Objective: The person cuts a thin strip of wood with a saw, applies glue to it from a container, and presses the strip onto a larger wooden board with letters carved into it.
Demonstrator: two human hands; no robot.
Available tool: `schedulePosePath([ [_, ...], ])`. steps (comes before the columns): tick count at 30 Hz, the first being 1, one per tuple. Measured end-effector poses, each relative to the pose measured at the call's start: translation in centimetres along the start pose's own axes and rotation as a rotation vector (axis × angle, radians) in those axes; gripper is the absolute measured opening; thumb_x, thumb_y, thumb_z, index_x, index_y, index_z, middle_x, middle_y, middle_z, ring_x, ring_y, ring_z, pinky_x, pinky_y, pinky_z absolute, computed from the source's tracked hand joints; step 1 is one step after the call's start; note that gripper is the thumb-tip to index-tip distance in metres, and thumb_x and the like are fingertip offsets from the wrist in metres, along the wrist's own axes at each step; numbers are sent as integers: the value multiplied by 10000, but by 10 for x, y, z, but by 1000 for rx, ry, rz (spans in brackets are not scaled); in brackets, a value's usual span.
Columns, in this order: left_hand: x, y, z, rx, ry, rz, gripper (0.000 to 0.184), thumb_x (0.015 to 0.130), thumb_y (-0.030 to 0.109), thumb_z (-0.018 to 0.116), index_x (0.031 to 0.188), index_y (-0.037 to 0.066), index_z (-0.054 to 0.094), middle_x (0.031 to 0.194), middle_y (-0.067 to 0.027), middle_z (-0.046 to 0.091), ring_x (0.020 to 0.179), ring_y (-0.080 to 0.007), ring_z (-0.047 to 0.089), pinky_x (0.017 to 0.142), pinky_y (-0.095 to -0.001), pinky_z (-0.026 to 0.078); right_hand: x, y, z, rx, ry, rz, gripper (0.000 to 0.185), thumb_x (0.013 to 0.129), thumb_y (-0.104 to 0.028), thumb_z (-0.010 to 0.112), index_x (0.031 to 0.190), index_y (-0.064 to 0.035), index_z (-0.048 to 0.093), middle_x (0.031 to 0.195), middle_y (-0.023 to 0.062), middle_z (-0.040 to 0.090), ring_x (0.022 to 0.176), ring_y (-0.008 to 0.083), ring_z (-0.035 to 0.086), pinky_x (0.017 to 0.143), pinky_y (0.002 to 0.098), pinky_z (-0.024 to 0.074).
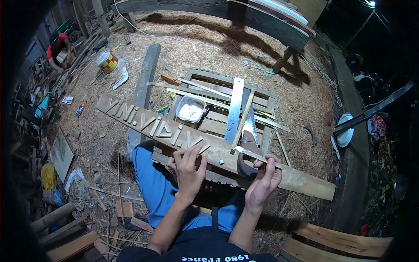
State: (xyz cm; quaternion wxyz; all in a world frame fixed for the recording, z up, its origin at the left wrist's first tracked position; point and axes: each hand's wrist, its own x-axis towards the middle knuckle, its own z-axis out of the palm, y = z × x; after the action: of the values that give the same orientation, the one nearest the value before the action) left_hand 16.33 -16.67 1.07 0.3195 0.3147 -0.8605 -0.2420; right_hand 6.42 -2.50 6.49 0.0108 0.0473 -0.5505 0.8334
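Note:
A long wooden board [262, 162] lies across my lap and the low pallet, with raised letters of thin wood strips [144, 120] along its left part. At the last letters, my left hand [188, 168] rests on the board, its fingertips at a short wooden strip [204, 149]. My right hand [265, 178] pinches a thin wood stick [259, 156] above the board; white paste coats its left tip. A small white-topped piece [221, 161] lies on the board between my hands. Beyond the board, a handsaw [249, 135] is partly hidden by the stick and hand.
On the slatted pallet [271, 107] stand a plastic tub of white paste [190, 109], a metal ruler [235, 109] and loose strips. A timber beam [148, 74] and a paint bucket [108, 62] lie ahead on shavings. Another person [60, 50] crouches far left. A bench [262, 22] stands beyond.

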Motion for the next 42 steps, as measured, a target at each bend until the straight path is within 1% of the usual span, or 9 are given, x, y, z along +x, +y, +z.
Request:
schedulePosePath([
  [7, 5, -7, 6, 1, -41, -1, 419, 846, 161, 799, 1257, 164, 723, 1145, -10, 730, 1067, -197, 575, 952, -413, 299, -6, 7, 10, 3, -27, 25, 201, 1084, -183, 569, 1070, 6, 636, 959, 51, 632, 809, 121, 599, 757, 271, 480],
  [16, 7, -3, 1, -53, -135, -1, 310, 911, 124, 679, 1215, 72, 693, 1100, -105, 655, 1082, -265, 586, 958, -447, 335, -6, 8, 10, 10, -45, 20, 207, 1087, -188, 565, 1080, 6, 637, 927, 56, 634, 813, 121, 602, 759, 267, 479],
  [19, 5, 1, -17, -93, -170, 9, 243, 941, 77, 652, 1178, 33, 683, 1092, -143, 633, 1050, -309, 597, 919, -453, 409, -5, 5, 9, 14, -56, 11, 210, 1089, -191, 564, 1083, 7, 637, 922, 56, 634, 818, 120, 603, 767, 269, 475],
  [21, 3, 1, -23, -422, -164, -160, 172, 974, 39, 622, 1134, -4, 667, 1067, -166, 626, 975, -348, 616, 854, -438, 482, -6, 5, 10, 22, -56, 12, 212, 1090, -192, 564, 1083, 7, 637, 918, 55, 634, 819, 119, 604, 771, 270, 473],
  [25, 1, -10, -21, -447, -129, -115, 134, 992, 28, 616, 1107, -31, 651, 1066, -179, 621, 923, -361, 633, 802, -429, 521, -7, 8, 10, 21, -28, 19, 214, 1091, -195, 562, 1076, 4, 639, 902, 52, 631, 818, 115, 603, 770, 271, 473],
  [34, 10, -7, -17, -499, -135, -44, 234, 954, 38, 696, 1177, -24, 661, 1014, -168, 661, 933, -282, 674, 802, -375, 535, -6, 3, 8, 15, -29, 11, 217, 1090, -201, 564, 1088, 2, 641, 898, 44, 627, 822, 117, 598, 781, 279, 470],
  [37, 2, -11, -17, -555, -162, -102, 214, 974, 66, 699, 1163, -29, 663, 966, -158, 683, 856, -251, 693, 751, -355, 541, -6, 6, 8, 1, -24, 7, 222, 1093, -208, 560, 1111, -1, 638, 890, 44, 631, 831, 114, 598, 798, 278, 465],
  [40, 0, -11, -25, -526, -277, -308, 195, 1009, 109, 681, 1138, -37, 668, 867, -126, 700, 751, -212, 679, 691, -335, 537, -6, 6, 9, -12, -20, 11, 233, 1097, -218, 555, 1140, -4, 637, 886, 46, 643, 840, 112, 604, 816, 277, 463],
  [42, -1, -13, -24, -716, -279, -366, 237, 1048, 142, 642, 1210, -31, 632, 853, -53, 680, 746, -91, 611, 593, -258, 485, -6, 5, 9, -17, -17, 19, 239, 1099, -223, 553, 1154, -6, 636, 884, 48, 651, 843, 111, 609, 823, 276, 463],
])
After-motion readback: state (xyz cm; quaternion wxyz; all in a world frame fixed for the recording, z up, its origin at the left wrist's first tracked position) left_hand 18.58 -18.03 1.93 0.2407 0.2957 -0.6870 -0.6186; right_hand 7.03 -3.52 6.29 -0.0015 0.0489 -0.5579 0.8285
